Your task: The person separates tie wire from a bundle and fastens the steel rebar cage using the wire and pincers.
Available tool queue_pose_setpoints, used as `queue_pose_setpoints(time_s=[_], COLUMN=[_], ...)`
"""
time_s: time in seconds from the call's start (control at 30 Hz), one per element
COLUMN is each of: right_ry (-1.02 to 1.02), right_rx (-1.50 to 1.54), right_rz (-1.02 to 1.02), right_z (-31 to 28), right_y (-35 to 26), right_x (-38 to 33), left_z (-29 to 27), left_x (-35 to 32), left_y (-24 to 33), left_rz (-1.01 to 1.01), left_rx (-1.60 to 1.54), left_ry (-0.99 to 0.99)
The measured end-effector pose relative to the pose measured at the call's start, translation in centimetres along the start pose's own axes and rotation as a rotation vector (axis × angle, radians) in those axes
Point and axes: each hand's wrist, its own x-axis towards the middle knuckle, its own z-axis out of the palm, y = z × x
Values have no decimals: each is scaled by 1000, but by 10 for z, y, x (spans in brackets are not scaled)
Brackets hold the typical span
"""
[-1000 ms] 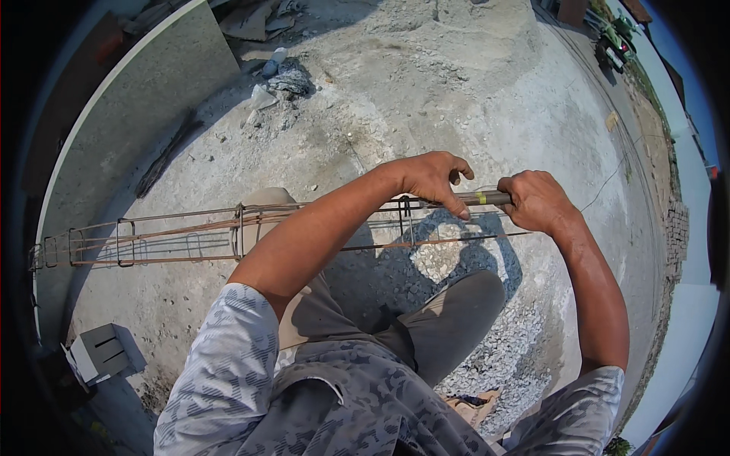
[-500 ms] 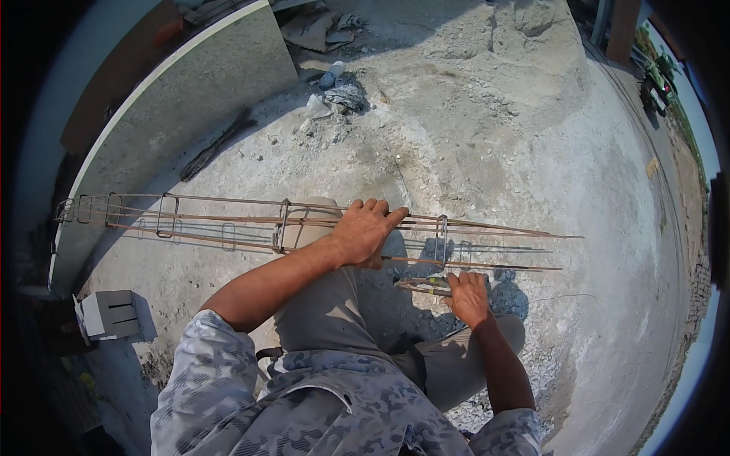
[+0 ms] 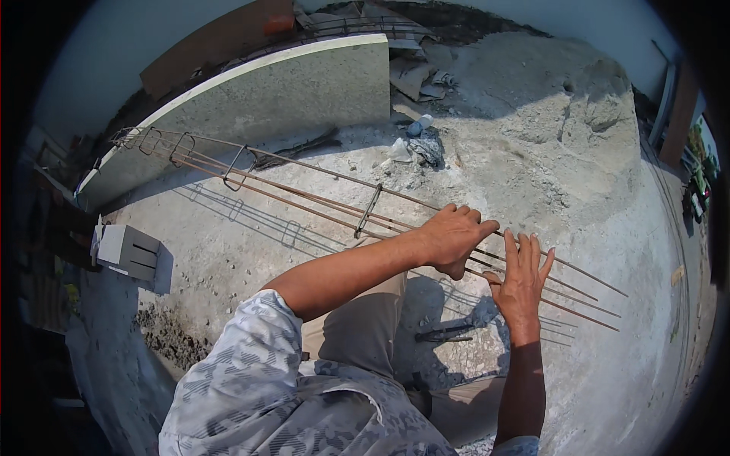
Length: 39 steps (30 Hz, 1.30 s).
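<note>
Rusty steel is what is being handled: a rebar cage point(image 3: 304, 194), made of long bars held by rectangular stirrups point(image 3: 368, 210), is stretched across the dusty concrete ground point(image 3: 532, 152) from the far left corner toward the right. The left hand point(image 3: 454, 238) is closed around the upper bars near the cage's right end. The right hand point(image 3: 523, 280) is held open, fingers spread, its palm laid flat against the lower bars just beside the left.

Several stirrups are seen already set along the left and middle stretch of the cage; past the hands, the bar ends point(image 3: 601, 300) are left bare, with no stirrup on them, so that stretch is judged unfinished. A dark hand tool point(image 3: 445, 333) is left lying on the ground below the hands, untouched. A grey block point(image 3: 128, 252) is seen at the left edge.
</note>
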Motion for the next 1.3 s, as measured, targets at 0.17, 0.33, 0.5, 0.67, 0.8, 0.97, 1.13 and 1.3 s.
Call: queue_pose_setpoints(time_s=[0.17,0.33,0.5,0.67,0.8,0.97,1.13,1.3], right_ry=[23,45,-50,-146,-286,-452,-357,-434], right_rx=[167,149,185,152,170,114,315,423], right_rz=[-2,-17,36,10,-1,-5,78,171], right_z=[-16,-13,20,100,151,167,78,-27], right_y=[9,17,23,27,22,14,28,26], right_x=[34,45,43,24,11,5,48,79], left_z=[-19,-26,-2,55,100,71,-55,-253], left_x=[8,15,19,17,8,2,-13,-46], left_y=[-8,-15,-28,-52,-73,-104,-108,2], left_rz=[30,24,12,-66,-105,-167,-197,-199], left_rx=[-63,-74,10,16,34,-62,-217,-933], left_ry=[115,129,36,-212,-265,-276,-111,-123])
